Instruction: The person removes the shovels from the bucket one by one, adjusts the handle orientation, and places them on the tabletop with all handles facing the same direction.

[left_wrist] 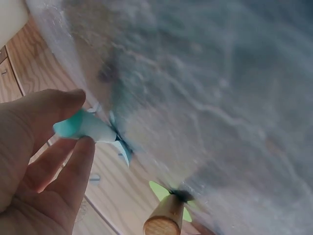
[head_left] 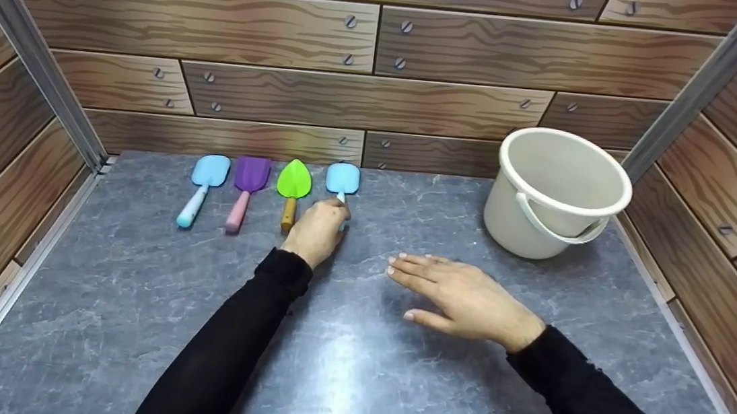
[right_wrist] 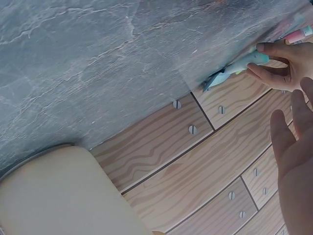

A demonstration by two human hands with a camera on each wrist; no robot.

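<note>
Four small hand shovels lie in a row along the table's back left. My left hand (head_left: 320, 231) is at the rightmost one, a light blue shovel (head_left: 343, 177), its blade pointing at the back wall. In the left wrist view, thumb and fingers pinch its pale handle (left_wrist: 95, 127) from both sides near the teal end. To the left lie a green trowel (head_left: 295, 178) with a wooden handle, a purple shovel (head_left: 252, 174) with a pink handle and another blue shovel (head_left: 210, 170). My right hand (head_left: 461, 297) hovers palm down over the table, fingers straight, holding nothing.
A cream bucket (head_left: 510, 207) with its handle hanging down at the front stands at the back right. Wood-patterned panels (head_left: 277, 29) wall in the grey marbled table (head_left: 128, 319) at the back and both sides.
</note>
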